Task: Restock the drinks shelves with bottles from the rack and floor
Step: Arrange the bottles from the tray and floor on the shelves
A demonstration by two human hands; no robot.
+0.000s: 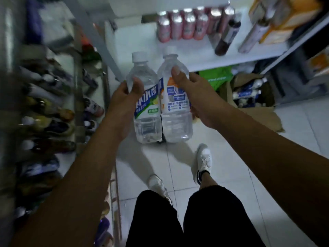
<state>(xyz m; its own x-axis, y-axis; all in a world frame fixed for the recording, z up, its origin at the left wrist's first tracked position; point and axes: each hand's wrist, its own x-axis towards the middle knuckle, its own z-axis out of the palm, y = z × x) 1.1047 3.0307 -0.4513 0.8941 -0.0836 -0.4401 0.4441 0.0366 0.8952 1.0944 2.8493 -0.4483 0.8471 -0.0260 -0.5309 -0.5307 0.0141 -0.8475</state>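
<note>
2 clear bottles, white caps; one label blue-green, the other orange-blue; pink cans

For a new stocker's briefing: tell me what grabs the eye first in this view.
Dead centre, two clear bottles are held side by side: the left hand grips the green-labelled bottle, and the right hand grips the orange-labelled bottle. Behind them, a row of pink bottles stands on the white shelf at the top, with a dark bottle to its right. A blurred rack of drinks fills the left edge.
</note>
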